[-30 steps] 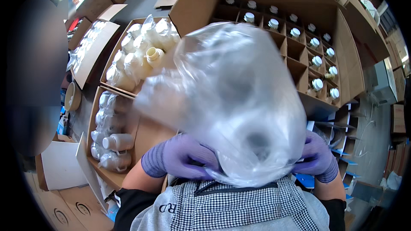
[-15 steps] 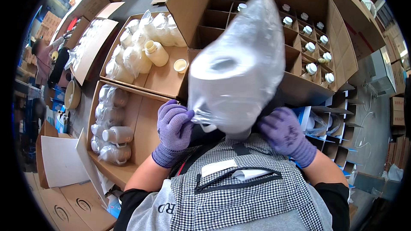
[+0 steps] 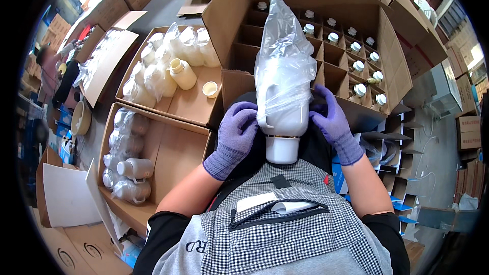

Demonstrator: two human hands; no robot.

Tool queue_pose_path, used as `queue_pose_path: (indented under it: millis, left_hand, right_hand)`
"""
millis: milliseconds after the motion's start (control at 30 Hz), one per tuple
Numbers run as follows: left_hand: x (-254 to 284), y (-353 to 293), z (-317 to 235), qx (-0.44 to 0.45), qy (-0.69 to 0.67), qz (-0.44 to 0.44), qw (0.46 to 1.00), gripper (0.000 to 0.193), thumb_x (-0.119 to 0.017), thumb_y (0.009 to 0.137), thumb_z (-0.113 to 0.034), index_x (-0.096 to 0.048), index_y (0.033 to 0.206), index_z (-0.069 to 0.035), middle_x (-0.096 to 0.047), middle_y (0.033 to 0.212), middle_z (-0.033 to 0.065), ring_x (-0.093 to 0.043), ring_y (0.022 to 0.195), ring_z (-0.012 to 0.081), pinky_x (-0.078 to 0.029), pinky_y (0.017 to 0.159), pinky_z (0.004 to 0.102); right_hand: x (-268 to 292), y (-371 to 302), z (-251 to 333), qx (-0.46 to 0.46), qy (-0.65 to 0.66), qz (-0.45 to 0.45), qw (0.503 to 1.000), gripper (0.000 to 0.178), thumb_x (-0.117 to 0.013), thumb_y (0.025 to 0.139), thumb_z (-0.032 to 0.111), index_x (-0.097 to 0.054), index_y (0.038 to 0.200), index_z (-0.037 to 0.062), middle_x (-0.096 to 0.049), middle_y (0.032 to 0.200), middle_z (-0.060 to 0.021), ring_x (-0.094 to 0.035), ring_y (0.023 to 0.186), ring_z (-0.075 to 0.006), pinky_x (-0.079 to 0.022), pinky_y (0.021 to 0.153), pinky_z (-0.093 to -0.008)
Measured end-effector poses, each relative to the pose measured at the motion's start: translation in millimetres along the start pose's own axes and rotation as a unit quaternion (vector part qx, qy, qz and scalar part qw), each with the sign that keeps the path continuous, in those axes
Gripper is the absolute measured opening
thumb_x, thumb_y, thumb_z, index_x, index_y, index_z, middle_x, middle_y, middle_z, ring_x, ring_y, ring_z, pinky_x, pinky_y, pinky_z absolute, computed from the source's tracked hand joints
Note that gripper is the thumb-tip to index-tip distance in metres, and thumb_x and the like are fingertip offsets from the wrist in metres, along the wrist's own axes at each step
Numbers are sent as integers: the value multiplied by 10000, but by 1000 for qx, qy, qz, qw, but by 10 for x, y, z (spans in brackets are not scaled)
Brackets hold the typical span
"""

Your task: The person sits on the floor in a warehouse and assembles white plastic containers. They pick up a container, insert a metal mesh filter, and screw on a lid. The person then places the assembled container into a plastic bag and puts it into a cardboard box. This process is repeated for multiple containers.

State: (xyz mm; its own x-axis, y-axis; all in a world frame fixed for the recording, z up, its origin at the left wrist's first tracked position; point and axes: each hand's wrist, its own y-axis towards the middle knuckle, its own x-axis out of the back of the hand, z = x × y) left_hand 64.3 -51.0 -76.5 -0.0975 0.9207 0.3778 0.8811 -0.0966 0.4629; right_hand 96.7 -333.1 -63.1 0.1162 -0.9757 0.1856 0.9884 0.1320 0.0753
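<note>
White plastic jug (image 3: 283, 122) at frame centre, cap end down, sheathed in a clear plastic bag (image 3: 284, 51) rising toward the upper middle. Left hand (image 3: 235, 135), purple-gloved, fingers pinched on the bag's lower left edge; right hand (image 3: 331, 119), likewise gloved, fingers curled on the bag's right edge. Behind, a divided cardboard box (image 3: 326, 25) of capped bottles at upper right.

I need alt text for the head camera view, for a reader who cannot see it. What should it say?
Two purple-gloved hands, left hand and right hand, pull a clear plastic bag over an upside-down white bottle, cap toward the person. Behind it stands a divided cardboard box holding capped bottles; open boxes of bagged bottles lie to the left.
</note>
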Motion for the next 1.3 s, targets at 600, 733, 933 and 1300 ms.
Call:
queue_pose_path:
  millis: [600,733,933,1300]
  left_hand:
    - [929,-722,-934,-221,167,151,949,260,-737,730,-174,-726,981,-106,-723,1015,64,-693,952,267,-564,872,442]
    - [841,-686,-977,-264,174,144,938,194,-783,712,-172,-719,866,-74,-730,940,86,-697,892,293,-570,838,451]
    - [752,-675,-1130,-145,132,46,980,151,-684,761,2,-685,912,-13,-700,944,143,-663,965,346,-533,939,479]
    - [385,-292,-651,50,-44,111,992,243,-535,905,34,-676,1100,64,-698,1096,161,-654,1061,252,-484,998,353]
  right_hand:
    - [47,-673,1314,302,-399,217,838,565,-667,824,80,-631,1377,192,-644,1316,-135,-693,928,-247,-545,789,-375]
    - [-639,-95,835,424,-609,337,580,377,-512,952,189,-671,1293,202,-610,1340,-102,-670,879,-202,-519,806,-392]
    - [-94,-86,1455,206,-626,338,672,215,-697,876,189,-690,1060,78,-658,1085,-95,-704,1014,-258,-581,851,-422]
    - [2141,-2599,964,-160,-307,-199,917,331,-705,860,192,-721,1137,11,-735,1012,-118,-695,947,-215,-546,870,-345]
